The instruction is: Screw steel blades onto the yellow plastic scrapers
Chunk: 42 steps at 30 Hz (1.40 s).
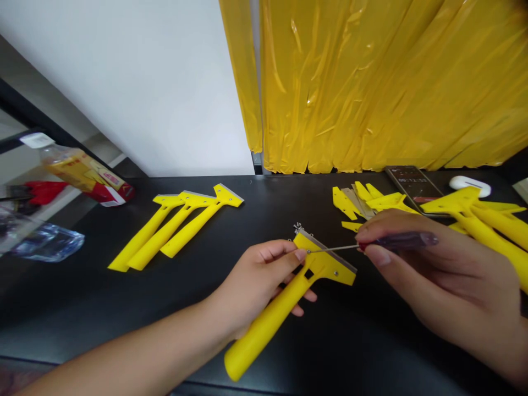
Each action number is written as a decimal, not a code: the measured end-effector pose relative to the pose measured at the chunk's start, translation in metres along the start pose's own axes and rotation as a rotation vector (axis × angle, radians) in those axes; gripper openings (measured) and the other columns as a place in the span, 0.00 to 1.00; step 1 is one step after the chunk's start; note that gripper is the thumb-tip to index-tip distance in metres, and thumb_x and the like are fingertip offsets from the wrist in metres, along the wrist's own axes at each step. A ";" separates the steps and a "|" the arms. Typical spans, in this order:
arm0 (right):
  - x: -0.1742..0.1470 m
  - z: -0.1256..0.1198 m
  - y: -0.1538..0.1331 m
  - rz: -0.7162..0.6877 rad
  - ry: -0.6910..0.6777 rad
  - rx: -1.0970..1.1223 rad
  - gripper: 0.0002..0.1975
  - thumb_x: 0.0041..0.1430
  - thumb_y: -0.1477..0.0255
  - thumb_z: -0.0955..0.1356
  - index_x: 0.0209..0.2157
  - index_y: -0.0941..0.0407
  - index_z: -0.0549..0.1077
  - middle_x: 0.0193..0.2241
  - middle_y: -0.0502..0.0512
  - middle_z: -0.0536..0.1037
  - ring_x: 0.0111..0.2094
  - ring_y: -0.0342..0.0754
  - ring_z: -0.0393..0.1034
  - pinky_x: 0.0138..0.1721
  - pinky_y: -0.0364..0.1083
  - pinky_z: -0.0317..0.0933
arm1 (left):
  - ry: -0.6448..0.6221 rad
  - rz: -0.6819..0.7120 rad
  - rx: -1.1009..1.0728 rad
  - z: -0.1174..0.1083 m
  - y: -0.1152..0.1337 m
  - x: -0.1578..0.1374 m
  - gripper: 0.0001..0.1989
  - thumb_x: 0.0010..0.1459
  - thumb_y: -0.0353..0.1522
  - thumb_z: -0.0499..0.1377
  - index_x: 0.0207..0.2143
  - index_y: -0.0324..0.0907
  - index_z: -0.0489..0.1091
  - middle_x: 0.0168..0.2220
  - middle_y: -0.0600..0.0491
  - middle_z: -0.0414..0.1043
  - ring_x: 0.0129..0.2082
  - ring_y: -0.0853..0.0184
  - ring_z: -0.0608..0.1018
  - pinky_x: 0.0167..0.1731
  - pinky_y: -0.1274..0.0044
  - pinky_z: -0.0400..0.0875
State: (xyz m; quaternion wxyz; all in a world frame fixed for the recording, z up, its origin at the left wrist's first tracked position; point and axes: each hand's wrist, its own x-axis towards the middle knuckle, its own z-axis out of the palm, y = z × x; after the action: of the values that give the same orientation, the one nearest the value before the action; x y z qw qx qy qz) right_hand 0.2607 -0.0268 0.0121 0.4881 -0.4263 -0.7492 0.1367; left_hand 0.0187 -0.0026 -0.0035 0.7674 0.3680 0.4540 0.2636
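Yellow scraper (264, 327) slants over a black table (82, 308), handle toward the near edge, gripped in the left hand (259, 275); the right hand (454, 275) pinches a screwdriver (396, 242) at its screw (308, 251); three scrapers (164, 235) lie well apart.

I watch the left hand (258, 278) grip a yellow scraper (274, 316); at its blade end, the right hand (445, 275) holds a screwdriver (398, 241), tip at a screw (308, 251). Left of that scraper lie three more scrapers (163, 236); beyond it, rightward, a phone (412, 184).
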 end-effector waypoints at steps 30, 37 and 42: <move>-0.001 -0.010 -0.025 -0.289 -0.132 -0.553 0.02 0.76 0.70 0.67 0.47 0.52 0.72 0.37 0.55 0.87 0.35 0.54 0.82 0.37 0.55 0.69 | 0.129 0.147 0.188 0.000 0.011 -0.004 0.14 0.68 0.43 0.68 0.44 0.41 0.80 0.38 0.49 0.83 0.33 0.63 0.85 0.28 0.78 0.82; 0.003 -0.003 -0.019 -0.225 -0.134 -0.715 0.12 0.78 0.62 0.64 0.40 0.53 0.72 0.26 0.54 0.80 0.23 0.55 0.75 0.26 0.55 0.58 | 0.288 0.420 0.358 -0.007 0.021 -0.004 0.14 0.67 0.45 0.69 0.43 0.43 0.81 0.38 0.51 0.84 0.36 0.60 0.87 0.32 0.76 0.83; 0.000 0.008 -0.014 -0.217 -0.224 -0.703 0.11 0.78 0.70 0.63 0.37 0.53 0.70 0.28 0.54 0.79 0.27 0.55 0.78 0.30 0.54 0.61 | 0.420 0.619 0.428 -0.013 0.024 -0.003 0.12 0.67 0.44 0.71 0.45 0.46 0.83 0.36 0.54 0.84 0.35 0.63 0.85 0.34 0.76 0.83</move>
State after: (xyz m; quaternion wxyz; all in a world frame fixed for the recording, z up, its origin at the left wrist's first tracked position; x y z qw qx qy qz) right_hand 0.2466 -0.0339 0.0170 0.2391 -0.4682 -0.8398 -0.1353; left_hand 0.0039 0.0138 0.0125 0.4495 0.5762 0.5129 0.4505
